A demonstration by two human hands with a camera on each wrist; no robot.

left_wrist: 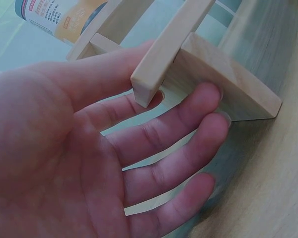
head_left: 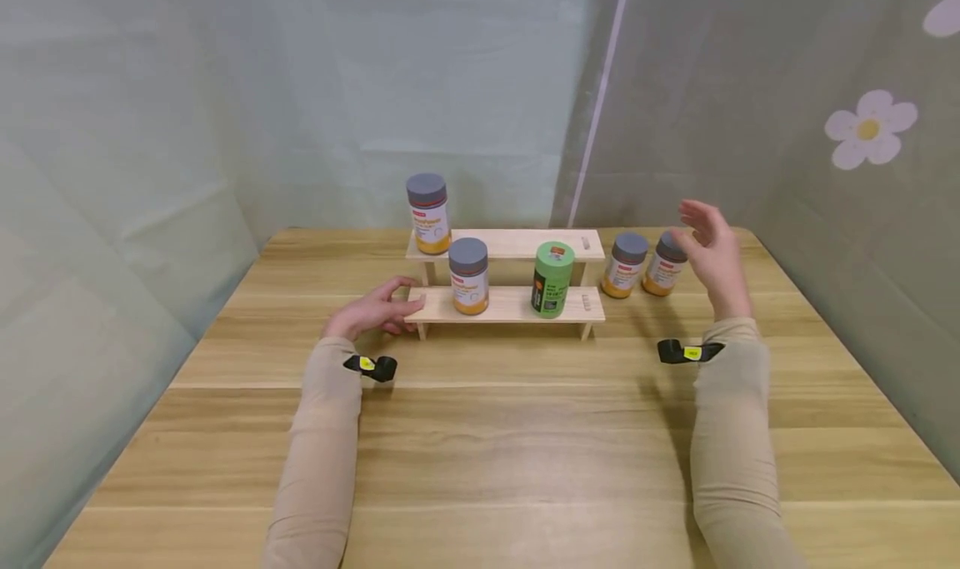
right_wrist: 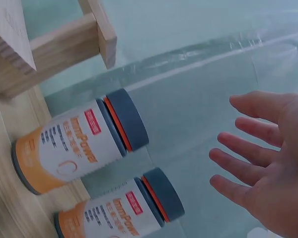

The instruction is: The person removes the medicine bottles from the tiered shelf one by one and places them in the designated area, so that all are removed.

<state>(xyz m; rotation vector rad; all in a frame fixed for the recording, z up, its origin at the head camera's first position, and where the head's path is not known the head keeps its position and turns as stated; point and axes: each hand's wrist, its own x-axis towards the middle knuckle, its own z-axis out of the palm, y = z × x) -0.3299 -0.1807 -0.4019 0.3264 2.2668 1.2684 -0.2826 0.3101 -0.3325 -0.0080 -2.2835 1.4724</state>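
My left hand point(head_left: 375, 309) holds the left end of the lower step of a two-step wooden shelf point(head_left: 506, 304). In the left wrist view, its thumb and index finger pinch the end of the board point(left_wrist: 164, 54), while other fingertips touch the support below. My right hand point(head_left: 712, 257) is raised with nothing in it. Its nearest objects are two supplement bottles with dark lids and orange bases, the outer bottle point(head_left: 664, 267) and inner bottle point(head_left: 624, 267). The right wrist view has these fingers apart from both lids.
A similar dark-lidded bottle point(head_left: 430, 215) stands on the upper step's left. Another dark-lidded bottle point(head_left: 469, 277) and a green canister point(head_left: 553, 279) share the lower step. Behind the wooden table point(head_left: 510, 452) hangs a pale curtain point(head_left: 465, 94).
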